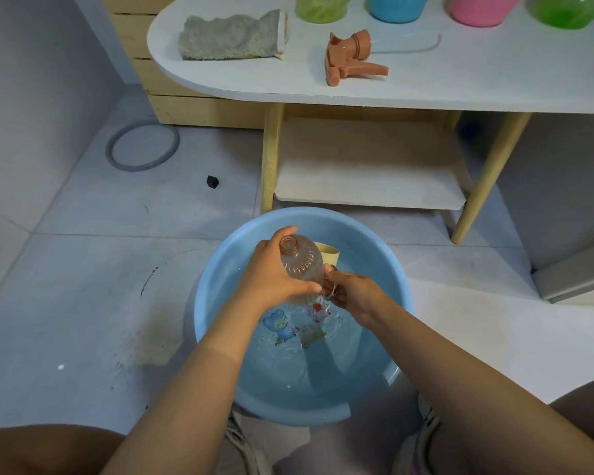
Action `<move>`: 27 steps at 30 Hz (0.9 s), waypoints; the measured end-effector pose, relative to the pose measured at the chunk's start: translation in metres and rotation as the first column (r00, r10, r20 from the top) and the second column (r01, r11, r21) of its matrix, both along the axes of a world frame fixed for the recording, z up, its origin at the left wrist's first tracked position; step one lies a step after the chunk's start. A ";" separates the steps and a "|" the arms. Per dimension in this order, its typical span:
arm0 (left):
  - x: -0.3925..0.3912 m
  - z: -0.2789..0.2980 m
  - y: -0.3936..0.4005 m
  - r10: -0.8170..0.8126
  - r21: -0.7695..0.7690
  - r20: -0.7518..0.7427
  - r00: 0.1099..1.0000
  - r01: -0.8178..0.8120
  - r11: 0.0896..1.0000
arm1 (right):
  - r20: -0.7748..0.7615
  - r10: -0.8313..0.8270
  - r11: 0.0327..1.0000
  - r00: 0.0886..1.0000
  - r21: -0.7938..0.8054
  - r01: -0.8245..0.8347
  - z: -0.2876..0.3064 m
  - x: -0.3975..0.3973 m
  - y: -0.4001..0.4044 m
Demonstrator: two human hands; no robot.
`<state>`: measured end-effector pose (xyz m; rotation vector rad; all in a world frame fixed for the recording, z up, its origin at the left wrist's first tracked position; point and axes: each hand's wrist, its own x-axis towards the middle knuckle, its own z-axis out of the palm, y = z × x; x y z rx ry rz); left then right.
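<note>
Pale tiled floor (83, 269) beside a white table (254, 80): a person crouches over a blue basin (390, 258) of water (288, 368), both hands on a clear, pink-tinted plastic bottle (302, 262). The left hand (275, 272) has its grip wrapped round the bottle's upper body, thumb up by the uncapped neck. The right hand (352, 293) has its grip closed on the lower side, fingers curled and thumb pressed to the ribbed wall. The bottle stands over the far half of the basin, neck uppermost and tilted slightly left. Its base is down at the water; how deep it sits cannot be told. A yellow item (328, 252) shows just behind it against the basin's far wall. On the table lie a grey towel (230, 37) and an orange spray trigger (352, 58), with four coloured cups (396, 6) lined along the back. A grey ring (143, 145) lies on the floor, well apart to the left.
</note>
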<state>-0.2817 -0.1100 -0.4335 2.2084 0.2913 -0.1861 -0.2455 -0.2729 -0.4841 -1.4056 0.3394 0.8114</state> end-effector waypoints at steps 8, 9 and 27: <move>-0.005 -0.010 -0.009 0.203 -0.117 0.100 0.974 -0.191 0.975 | -0.019 -0.014 1.000 1.000 0.016 0.014 0.005 0.002 0.001; -0.005 -0.010 -0.009 0.202 -0.120 0.091 0.975 -0.190 0.974 | 0.003 0.000 1.000 1.000 -0.010 0.000 0.004 0.002 0.001; -0.025 -0.022 0.006 0.277 -0.017 -0.015 0.961 -0.277 0.961 | 0.128 0.989 0.101 0.079 -0.952 0.289 0.030 0.021 0.002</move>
